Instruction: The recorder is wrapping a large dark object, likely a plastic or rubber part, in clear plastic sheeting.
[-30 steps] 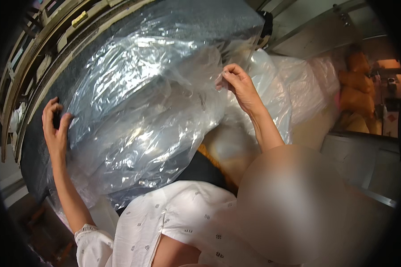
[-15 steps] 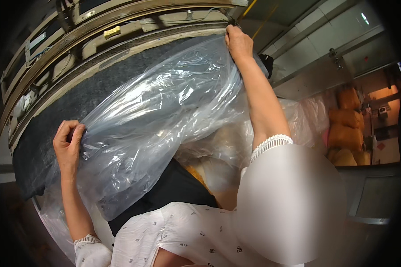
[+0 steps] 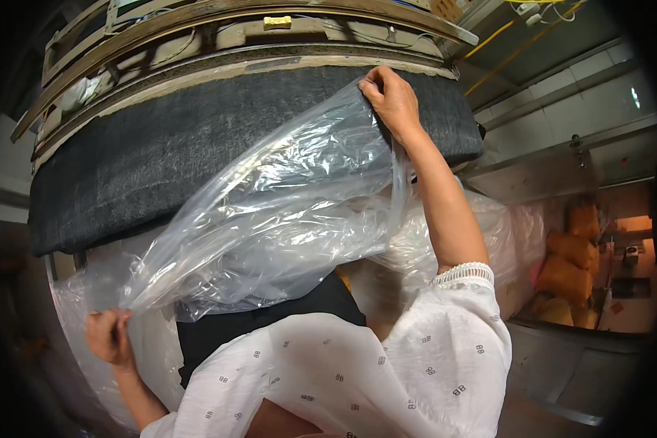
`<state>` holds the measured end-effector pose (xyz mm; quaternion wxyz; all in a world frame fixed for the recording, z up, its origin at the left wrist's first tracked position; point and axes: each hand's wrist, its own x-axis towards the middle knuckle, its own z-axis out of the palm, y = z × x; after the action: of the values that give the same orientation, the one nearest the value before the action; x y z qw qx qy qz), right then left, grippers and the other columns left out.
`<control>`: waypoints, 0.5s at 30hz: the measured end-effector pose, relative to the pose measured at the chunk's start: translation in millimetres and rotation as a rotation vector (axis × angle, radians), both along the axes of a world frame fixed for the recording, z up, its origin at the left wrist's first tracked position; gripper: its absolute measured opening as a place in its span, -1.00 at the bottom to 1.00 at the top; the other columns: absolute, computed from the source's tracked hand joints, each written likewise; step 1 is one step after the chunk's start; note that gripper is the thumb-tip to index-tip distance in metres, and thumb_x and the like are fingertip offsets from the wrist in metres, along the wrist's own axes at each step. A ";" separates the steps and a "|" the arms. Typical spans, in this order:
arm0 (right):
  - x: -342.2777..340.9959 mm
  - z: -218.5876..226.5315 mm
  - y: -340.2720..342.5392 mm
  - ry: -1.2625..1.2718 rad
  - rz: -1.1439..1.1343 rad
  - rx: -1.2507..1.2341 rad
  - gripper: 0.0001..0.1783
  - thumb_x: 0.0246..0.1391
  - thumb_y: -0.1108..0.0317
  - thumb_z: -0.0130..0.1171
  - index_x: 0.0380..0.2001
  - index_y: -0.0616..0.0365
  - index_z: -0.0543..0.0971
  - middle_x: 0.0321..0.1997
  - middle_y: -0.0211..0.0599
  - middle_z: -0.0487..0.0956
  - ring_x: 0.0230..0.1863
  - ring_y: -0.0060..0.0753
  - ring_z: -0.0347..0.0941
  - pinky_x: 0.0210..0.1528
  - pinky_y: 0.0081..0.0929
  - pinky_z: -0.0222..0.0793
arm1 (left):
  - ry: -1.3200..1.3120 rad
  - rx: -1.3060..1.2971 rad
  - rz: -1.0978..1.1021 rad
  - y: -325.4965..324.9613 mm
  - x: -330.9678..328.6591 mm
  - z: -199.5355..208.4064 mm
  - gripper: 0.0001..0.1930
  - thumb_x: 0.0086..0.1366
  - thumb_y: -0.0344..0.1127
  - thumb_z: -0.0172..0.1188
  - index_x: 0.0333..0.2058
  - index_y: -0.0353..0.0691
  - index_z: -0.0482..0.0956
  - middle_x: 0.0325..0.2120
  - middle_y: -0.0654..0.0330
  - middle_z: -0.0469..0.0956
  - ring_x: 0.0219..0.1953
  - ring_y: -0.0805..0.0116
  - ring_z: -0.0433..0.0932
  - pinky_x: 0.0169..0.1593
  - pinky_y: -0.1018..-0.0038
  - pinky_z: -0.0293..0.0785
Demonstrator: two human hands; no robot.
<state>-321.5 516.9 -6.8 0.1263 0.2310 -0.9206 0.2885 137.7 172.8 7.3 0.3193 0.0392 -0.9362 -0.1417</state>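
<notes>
A large clear plastic sheet (image 3: 292,182), creased and shiny, is stretched slantwise between my two hands. My left hand (image 3: 112,337) pinches its lower-left end, low beside my body and off the padded surface. At the upper right, my right hand (image 3: 393,102) grips another corner over the dark padded surface (image 3: 197,139). The sheet crosses the near edge of that surface and hangs in front of my black lower garment (image 3: 270,328). Whether it is a bag or a single layer, I cannot tell.
Behind the padding runs a long wooden rail (image 3: 219,18) with a small yellow block (image 3: 277,22) and wires. More clear plastic (image 3: 504,226) is heaped at the right. Orange-brown sacks (image 3: 569,266) are stacked farther right, beyond a low metal partition (image 3: 547,179).
My left hand has moved down and toward me with its end of the sheet. More of the dark padding shows at the left. My right hand keeps its grip, and the view has shifted.
</notes>
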 end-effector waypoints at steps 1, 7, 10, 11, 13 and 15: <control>-0.5 -3.7 2.3 0.068 -0.035 -0.005 -0.73 -0.06 0.20 0.18 -0.42 0.20 0.53 -0.43 -0.20 0.52 -0.40 -0.23 0.44 -0.32 -0.39 0.31 | -0.070 0.054 0.046 10.2 5.7 -11.5 -0.89 -0.04 -0.62 0.20 -0.50 -0.31 0.48 -0.63 0.16 0.40 -0.54 0.38 0.33 -0.46 0.52 0.23; -20.8 -2.2 -1.9 -0.113 0.047 -0.112 -0.71 -0.10 0.21 0.22 -0.37 0.21 0.54 -0.39 -0.26 0.48 -0.32 -0.29 0.42 -0.18 -0.43 0.31 | -0.031 0.568 0.463 -15.4 -0.2 -68.3 -0.90 0.17 -0.41 0.14 -0.44 -0.34 0.51 -0.49 0.25 0.44 -0.42 0.45 0.35 -0.31 0.56 0.28; -21.8 13.4 -18.0 -0.010 0.176 -0.577 -0.76 -0.05 0.27 0.20 -0.38 0.22 0.53 -0.46 -0.35 0.45 -0.34 -0.42 0.39 -0.22 -0.51 0.31 | 0.232 0.849 0.420 -56.3 -33.6 -35.4 -0.80 0.30 -0.29 0.02 -0.23 -0.30 0.48 -0.28 0.31 0.44 -0.19 0.50 0.36 -0.04 0.62 0.21; 0.2 31.7 -40.0 -0.199 0.263 -0.837 -0.83 0.03 0.35 0.12 -0.37 0.23 0.45 -0.49 -0.42 0.41 -0.37 -0.54 0.35 -0.29 -0.60 0.29 | 0.371 0.933 0.373 -78.3 -37.0 -29.5 -0.76 0.32 -0.26 -0.01 -0.16 -0.28 0.46 -0.22 0.31 0.43 -0.12 0.50 0.35 0.03 0.62 0.17; 20.1 44.6 -61.3 -0.250 0.237 -1.018 -0.86 0.07 0.38 0.06 -0.36 0.22 0.41 -0.50 -0.43 0.41 -0.41 -0.56 0.34 -0.33 -0.61 0.27 | 0.547 1.090 0.350 -92.0 -69.6 5.6 -0.75 0.31 -0.26 -0.01 -0.10 -0.24 0.45 -0.17 0.28 0.43 -0.06 0.49 0.34 0.08 0.56 0.16; 8.0 35.0 -65.2 0.053 0.055 -0.824 -0.93 0.12 0.43 -0.06 -0.37 0.18 0.31 -0.53 -0.43 0.42 -0.50 -0.59 0.32 -0.44 -0.54 0.24 | 0.564 1.020 0.442 -112.3 -111.5 14.3 -0.77 0.30 -0.30 0.00 -0.13 -0.24 0.47 -0.22 0.31 0.48 -0.14 0.50 0.41 -0.01 0.58 0.27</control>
<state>-313.5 451.8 28.2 0.2240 0.1929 -0.7180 0.6302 26.2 60.5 21.7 0.5170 0.3406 -0.6002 -0.5064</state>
